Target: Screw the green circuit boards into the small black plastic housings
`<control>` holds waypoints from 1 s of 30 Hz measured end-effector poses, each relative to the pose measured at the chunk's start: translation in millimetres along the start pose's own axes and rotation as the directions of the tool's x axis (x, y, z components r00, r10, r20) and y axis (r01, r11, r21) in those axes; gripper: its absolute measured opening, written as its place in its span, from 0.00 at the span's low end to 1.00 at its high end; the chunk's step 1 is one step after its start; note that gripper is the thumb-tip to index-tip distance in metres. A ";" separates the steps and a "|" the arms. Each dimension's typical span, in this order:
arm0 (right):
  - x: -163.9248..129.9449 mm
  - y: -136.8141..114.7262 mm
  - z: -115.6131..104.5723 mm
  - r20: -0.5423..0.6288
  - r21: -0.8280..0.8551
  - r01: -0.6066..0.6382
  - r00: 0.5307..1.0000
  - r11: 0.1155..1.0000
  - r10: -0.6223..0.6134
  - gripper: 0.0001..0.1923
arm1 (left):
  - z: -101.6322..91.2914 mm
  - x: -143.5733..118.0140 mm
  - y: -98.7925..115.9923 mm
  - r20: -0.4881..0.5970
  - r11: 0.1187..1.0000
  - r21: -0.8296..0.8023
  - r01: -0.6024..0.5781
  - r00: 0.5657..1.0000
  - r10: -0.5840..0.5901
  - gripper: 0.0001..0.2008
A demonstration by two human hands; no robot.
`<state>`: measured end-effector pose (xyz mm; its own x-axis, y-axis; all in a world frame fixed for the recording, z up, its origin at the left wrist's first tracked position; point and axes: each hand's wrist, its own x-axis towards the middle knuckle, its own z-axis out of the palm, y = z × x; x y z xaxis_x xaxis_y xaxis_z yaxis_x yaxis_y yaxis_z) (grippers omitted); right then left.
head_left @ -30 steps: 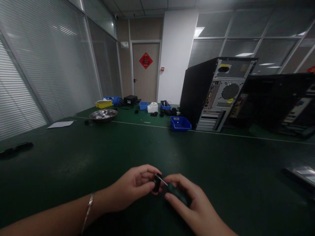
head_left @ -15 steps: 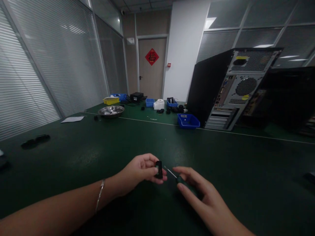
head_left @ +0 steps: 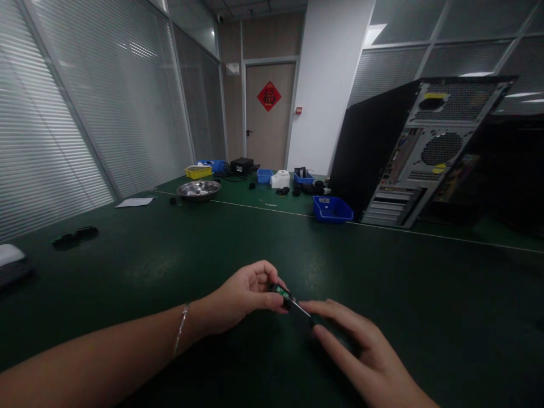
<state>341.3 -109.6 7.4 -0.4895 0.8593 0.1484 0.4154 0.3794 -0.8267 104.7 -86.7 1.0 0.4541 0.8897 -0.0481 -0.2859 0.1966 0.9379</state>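
Pinched between the thumb and fingers of my left hand (head_left: 250, 292) is a small black case with a green circuit board (head_left: 282, 293) showing in its open face. My right hand (head_left: 361, 345) grips a screwdriver (head_left: 302, 309) with a thin metal shaft and a dark handle, mostly hidden by the fingers. The shaft points up and left, and its tip meets the right end of the case. Whether the tip sits inside the case or only against its edge, I cannot tell.
Behind my hands on the green table (head_left: 204, 243) stand a blue bin (head_left: 332, 211), a metal bowl (head_left: 198, 191) and a white plastic part (head_left: 280, 179). A computer tower (head_left: 378, 153) rises at the right. Dark parts (head_left: 75, 237) and a paper sheet (head_left: 134, 202) lie left.
My left hand has tilted the small case so its green board faces up more. The screwdriver tip, apart from the case before, now meets its right end. The camera view has shifted slightly.
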 end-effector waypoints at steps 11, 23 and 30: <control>3.8 -4.0 -1.2 -0.017 -0.048 0.023 1.000 0.999 -0.023 0.15 | -3.9 4.9 -7.4 -0.026 0.998 0.046 -0.053 0.998 0.055 0.10; 4.6 -2.8 0.4 0.002 -0.055 0.007 1.000 0.998 -0.007 0.17 | -0.3 0.9 -4.7 -0.008 0.998 0.021 -0.054 0.999 0.054 0.11; 3.8 -2.2 -0.2 0.002 -0.054 0.020 1.000 0.998 -0.020 0.15 | -2.5 0.9 -4.9 -0.004 0.997 0.058 -0.042 0.999 0.042 0.09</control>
<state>338.7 -107.1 9.8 -0.4989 0.8510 0.1639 0.4467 0.4145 -0.7929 104.4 -85.8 -4.5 0.4381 0.8989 -0.0095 -0.2556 0.1348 0.9573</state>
